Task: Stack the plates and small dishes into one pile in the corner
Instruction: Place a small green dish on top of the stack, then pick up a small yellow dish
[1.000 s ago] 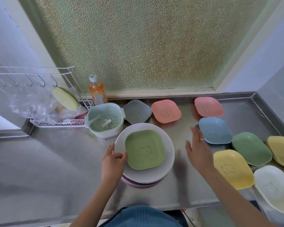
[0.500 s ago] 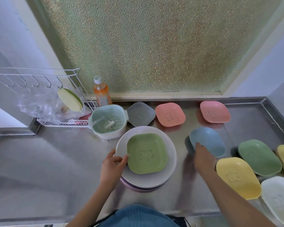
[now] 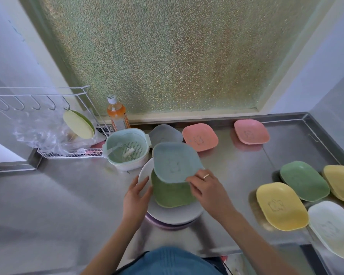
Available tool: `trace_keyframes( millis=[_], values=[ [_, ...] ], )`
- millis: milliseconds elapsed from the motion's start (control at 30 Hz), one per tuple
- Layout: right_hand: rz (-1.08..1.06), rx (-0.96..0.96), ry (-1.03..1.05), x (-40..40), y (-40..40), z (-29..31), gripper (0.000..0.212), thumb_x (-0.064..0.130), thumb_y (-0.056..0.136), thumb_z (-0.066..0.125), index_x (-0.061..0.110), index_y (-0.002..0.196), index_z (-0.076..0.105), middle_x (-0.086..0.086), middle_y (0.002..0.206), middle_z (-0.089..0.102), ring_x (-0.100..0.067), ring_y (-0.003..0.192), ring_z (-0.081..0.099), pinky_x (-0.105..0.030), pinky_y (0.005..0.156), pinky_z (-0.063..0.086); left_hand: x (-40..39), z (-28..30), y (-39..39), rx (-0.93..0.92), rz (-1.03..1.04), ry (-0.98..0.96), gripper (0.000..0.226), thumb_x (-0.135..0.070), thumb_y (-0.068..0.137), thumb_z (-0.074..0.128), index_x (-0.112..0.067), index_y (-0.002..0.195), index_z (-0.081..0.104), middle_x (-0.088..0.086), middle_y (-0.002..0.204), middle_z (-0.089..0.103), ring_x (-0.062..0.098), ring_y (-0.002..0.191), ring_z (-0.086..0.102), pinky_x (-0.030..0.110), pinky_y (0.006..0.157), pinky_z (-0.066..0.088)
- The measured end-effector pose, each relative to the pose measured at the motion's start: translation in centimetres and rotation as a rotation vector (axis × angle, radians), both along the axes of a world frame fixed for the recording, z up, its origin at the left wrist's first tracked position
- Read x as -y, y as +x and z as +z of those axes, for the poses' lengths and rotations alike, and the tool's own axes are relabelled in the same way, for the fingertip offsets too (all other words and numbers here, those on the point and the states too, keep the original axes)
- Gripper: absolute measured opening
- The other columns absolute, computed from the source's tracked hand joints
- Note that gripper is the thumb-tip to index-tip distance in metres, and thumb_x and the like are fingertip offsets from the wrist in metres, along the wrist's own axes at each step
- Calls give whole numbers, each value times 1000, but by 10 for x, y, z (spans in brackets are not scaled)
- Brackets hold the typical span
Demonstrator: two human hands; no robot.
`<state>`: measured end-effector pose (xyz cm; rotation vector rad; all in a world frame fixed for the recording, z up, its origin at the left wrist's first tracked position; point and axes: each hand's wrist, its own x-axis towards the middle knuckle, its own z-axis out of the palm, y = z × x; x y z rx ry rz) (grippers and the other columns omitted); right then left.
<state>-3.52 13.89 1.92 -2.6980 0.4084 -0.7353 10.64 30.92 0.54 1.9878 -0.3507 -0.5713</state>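
Both hands work at the pile near the table's (image 3: 68, 195) middle. To seat it well, lower the blue dish (image 3: 176, 162) level and square over the green dish (image 3: 172, 192) so they nest. Right hand (image 3: 208, 188) pinches the blue dish's 4 o'clock rim, thumb under, fingers on top. Left hand (image 3: 136, 195), fingers nearly straight, presses the white plate's (image 3: 175, 214) 9 o'clock edge. 7 loose dishes wait from 12 to 4 o'clock.

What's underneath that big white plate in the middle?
Below the white plate a purple plate's rim peeks out at the near edge. Whether more plates lie under it is hidden.
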Motion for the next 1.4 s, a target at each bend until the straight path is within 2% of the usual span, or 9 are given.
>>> trace_keyframes(
  millis=[100,233,400,567,733,867,1033,1233,1400],
  values=[
    [80,-106,-7,-9,-13,-12,11,10,76,68,15,86,70,-2,76,57,-20,72,54,-26,66,47,-1,-2,0,-9,-56,-16,41,-31,94,50,-31,135,50,-6,152,34,15,139,34,33,113,29],
    [31,-199,-2,-20,-30,-22,25,32,85,48,24,88,73,6,79,60,-15,76,54,-26,68,49,-5,0,-6,74,-139,5,48,-33,99,37,-29,146,29,-5,156,22,13,146,15,35,119,15],
    [-67,-312,-61,-37,-23,-12,30,39,84,41,32,81,70,11,77,59,-13,77,53,-30,68,49,-5,-8,-7,114,-247,138,52,-35,97,41,-41,145,21,5,160,4,21,148,5,40,118,18],
    [-39,-379,155,-31,-24,-2,45,45,88,32,27,106,68,4,109,62,-19,101,54,-35,87,41,-1,-5,-10,125,-245,156,53,-33,98,39,-41,146,20,7,160,1,26,146,14,40,115,24],
    [-550,-139,138,10,-63,-4,43,19,90,57,11,132,48,-13,124,58,-34,106,54,-46,85,46,-5,-6,-10,100,-238,128,53,-30,98,41,-37,146,21,6,160,-1,25,146,13,35,114,21],
    [-943,-461,310,41,-101,-27,56,26,93,50,6,141,29,-20,138,44,-40,125,39,-53,93,38,-2,-3,-12,113,-239,146,53,-30,98,40,-38,146,20,6,160,-2,26,146,15,36,112,25],
    [-933,-765,276,40,-125,-53,41,17,96,40,15,135,31,-9,123,58,-26,114,53,-37,86,45,-2,0,-13,98,-232,131,52,-30,99,39,-38,147,19,4,160,-3,26,145,19,34,109,28],
    [-864,-542,417,32,-120,-65,40,4,85,36,21,118,52,-12,102,61,-32,85,56,-35,69,44,-2,4,-16,83,-233,130,53,-30,99,39,-36,147,19,1,160,-7,25,143,23,29,103,30],
    [-669,-160,232,8,-79,-25,41,-11,77,53,9,109,67,-15,93,71,-36,94,57,-38,69,48,-4,6,-16,78,-241,115,52,-33,99,38,-36,147,19,1,160,-7,21,145,20,28,106,28]
  ],
)
